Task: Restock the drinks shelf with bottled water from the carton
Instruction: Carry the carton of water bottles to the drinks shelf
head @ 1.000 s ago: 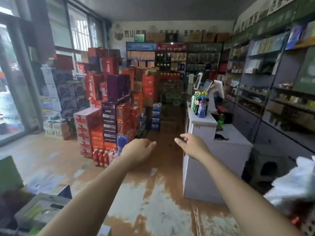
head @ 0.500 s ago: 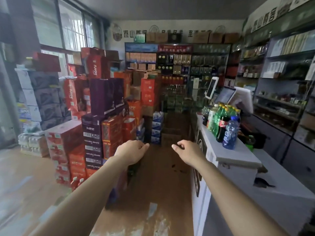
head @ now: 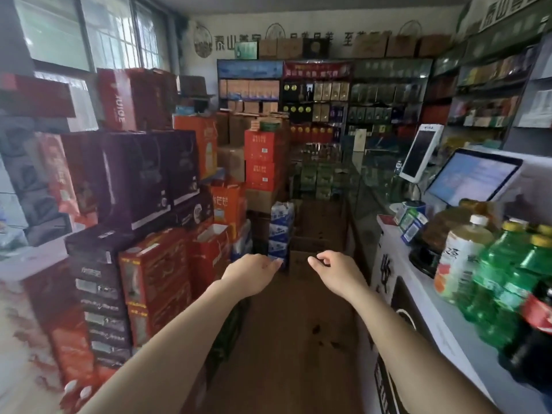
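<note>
Both my arms reach forward over a narrow shop aisle. My left hand (head: 252, 271) and my right hand (head: 336, 271) hang at mid-frame with loosely curled fingers and hold nothing. Ahead of them, at the left side of the aisle, stands a stack of blue-and-white wrapped packs of bottled water (head: 280, 227). Brown cartons (head: 310, 231) sit on the floor further down the aisle. Shelves (head: 385, 94) with boxed goods line the back wall.
Tall piles of red and dark boxes (head: 143, 222) crowd the left side. A white counter (head: 430, 297) on the right carries green bottles (head: 507, 282), a tea bottle (head: 460, 255), a till screen (head: 472, 177) and a tablet (head: 421, 152). The brown floor (head: 298, 339) runs between them.
The view has moved forward into the aisle; boxes on the left and the counter on the right are closer. Both hands stay out in front, holding nothing.
</note>
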A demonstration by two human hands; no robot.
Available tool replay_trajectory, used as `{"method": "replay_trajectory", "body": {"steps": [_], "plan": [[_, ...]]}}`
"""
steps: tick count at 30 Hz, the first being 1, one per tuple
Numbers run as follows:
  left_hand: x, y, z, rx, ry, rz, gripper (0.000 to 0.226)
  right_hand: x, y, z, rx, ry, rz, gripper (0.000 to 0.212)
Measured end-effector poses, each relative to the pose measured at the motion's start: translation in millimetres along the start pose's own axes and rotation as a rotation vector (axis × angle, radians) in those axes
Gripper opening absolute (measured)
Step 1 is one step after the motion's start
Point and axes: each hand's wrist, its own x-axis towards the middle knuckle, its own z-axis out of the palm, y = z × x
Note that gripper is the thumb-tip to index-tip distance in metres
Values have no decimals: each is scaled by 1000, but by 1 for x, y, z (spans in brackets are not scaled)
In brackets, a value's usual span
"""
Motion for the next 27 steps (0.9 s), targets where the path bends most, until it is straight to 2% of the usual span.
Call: {"method": "replay_trajectory", "body": {"steps": [2,7,16,19,22,27], "plan": [[72,-5,-10,78,6,11,49,72,8,-1,7,8,8,51],[236,-24,-27,99,7,7,51,232,24,10,20,25,48,52],[553,-58,18,54,-77,57,47,503,90,62,36,37,159,50],[661,-51,12,30,-62,111,52,601,106,53,8,63,187,51],[758,-37,7,2,-76,160,48,690,130,47,-18,82,213,52],[905,-31,53,-51,-120,170,53,828,197,65,23,63,298,54]]}}
